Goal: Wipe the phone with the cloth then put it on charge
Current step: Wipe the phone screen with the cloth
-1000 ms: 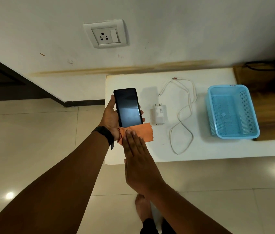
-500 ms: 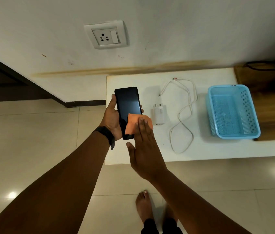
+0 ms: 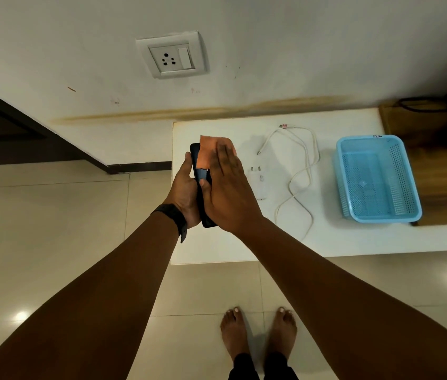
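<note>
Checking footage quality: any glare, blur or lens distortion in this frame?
Head view: two bright lamp reflections on the glossy tiled floor; wide-angle bending tilts the white wall socket; right hand over the orange cloth slightly motion-soft.

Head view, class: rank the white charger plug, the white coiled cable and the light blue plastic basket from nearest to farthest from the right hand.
1. White charger plug, on the table just right of the right hand.
2. White coiled cable, further right.
3. Light blue plastic basket, at the far right.

Basket [image 3: 375, 179] right of cable [image 3: 303, 176] (tabletop)
</note>
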`<state>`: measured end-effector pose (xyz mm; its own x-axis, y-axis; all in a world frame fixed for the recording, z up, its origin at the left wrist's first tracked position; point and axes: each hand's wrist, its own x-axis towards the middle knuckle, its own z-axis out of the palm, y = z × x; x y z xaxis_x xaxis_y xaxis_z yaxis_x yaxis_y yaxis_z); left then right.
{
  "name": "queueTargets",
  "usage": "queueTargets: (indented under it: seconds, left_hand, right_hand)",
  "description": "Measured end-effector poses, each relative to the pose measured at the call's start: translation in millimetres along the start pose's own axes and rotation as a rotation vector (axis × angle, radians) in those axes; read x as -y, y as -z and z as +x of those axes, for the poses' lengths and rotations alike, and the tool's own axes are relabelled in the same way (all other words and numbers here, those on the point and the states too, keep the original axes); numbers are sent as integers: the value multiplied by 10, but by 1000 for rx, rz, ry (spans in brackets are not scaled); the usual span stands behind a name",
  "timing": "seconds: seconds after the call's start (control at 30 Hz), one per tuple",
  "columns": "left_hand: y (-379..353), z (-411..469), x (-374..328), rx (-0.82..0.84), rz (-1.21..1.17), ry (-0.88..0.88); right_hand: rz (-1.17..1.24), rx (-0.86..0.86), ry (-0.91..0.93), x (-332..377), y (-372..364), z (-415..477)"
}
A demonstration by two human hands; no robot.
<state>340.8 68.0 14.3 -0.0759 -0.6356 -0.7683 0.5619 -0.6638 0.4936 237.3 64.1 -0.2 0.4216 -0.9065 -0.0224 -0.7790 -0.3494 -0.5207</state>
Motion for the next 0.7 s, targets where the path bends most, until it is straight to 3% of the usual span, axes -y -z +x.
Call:
queueTargets:
  seconds: [0.23, 0.4, 0.6, 0.7]
  left_hand:
    - [47, 23, 28, 40, -148, -20]
    - [32, -9, 1, 1, -24, 7]
    - [39, 73, 20, 89, -162, -63]
    - [72, 115, 14, 136, -188, -17]
  right_hand:
    - [81, 116, 129, 231, 93, 11]
    - [42, 58, 108, 85, 115, 5]
    - [13, 116, 193, 116, 58, -109]
    - [26, 122, 217, 100, 6, -262]
